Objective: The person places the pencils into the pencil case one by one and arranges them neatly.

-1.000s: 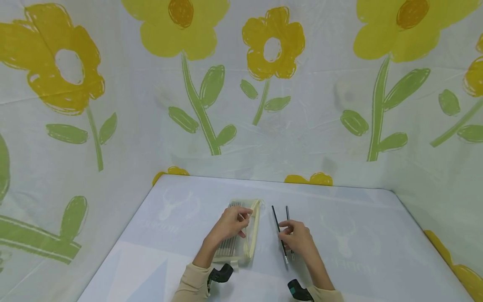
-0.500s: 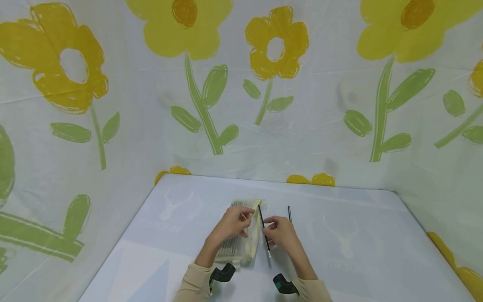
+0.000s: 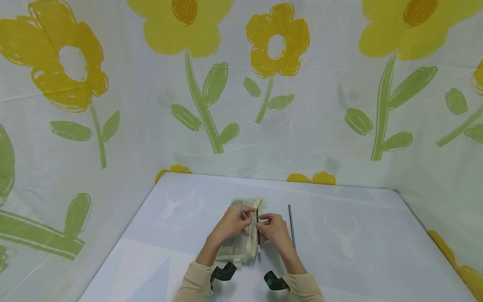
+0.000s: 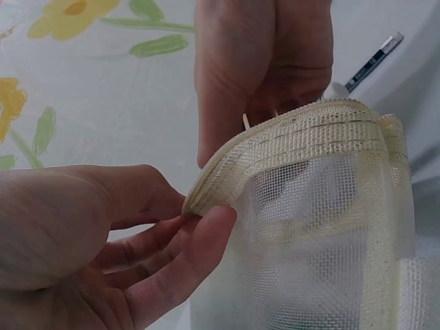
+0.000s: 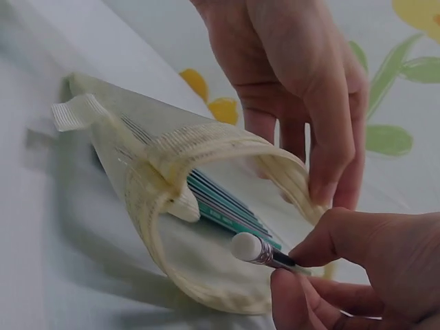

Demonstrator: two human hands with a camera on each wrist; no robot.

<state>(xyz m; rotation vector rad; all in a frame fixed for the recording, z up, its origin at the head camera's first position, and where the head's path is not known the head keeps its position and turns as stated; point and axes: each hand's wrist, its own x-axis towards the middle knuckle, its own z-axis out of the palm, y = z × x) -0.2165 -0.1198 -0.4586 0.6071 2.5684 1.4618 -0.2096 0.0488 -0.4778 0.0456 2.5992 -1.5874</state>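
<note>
Draping the whole background, a pale cloth printed with big yellow flowers and green stems (image 3: 203, 105) hangs behind a pale grey-blue table (image 3: 358, 235). On that table, near its middle, lies a cream mesh zip pouch (image 3: 241, 235), mouth lifted open, with a row of pencils (image 5: 227, 203) showing inside it. At nine o'clock of the pouch mouth the left hand (image 3: 230, 222) has thumb and fingers pinched on the woven cream rim (image 4: 289, 137), holding it up and wide. At three o'clock of the mouth the right hand (image 3: 273, 228) has its fingertips clamped on a slim black pencil with a white eraser end (image 3: 258, 228), and the right wrist view shows that eraser (image 5: 246, 246) hovering just at the pouch opening. Further out at three o'clock of the right hand, a second thin dark pencil (image 3: 291, 224) lies flat on the table, apart from both hands.
</note>
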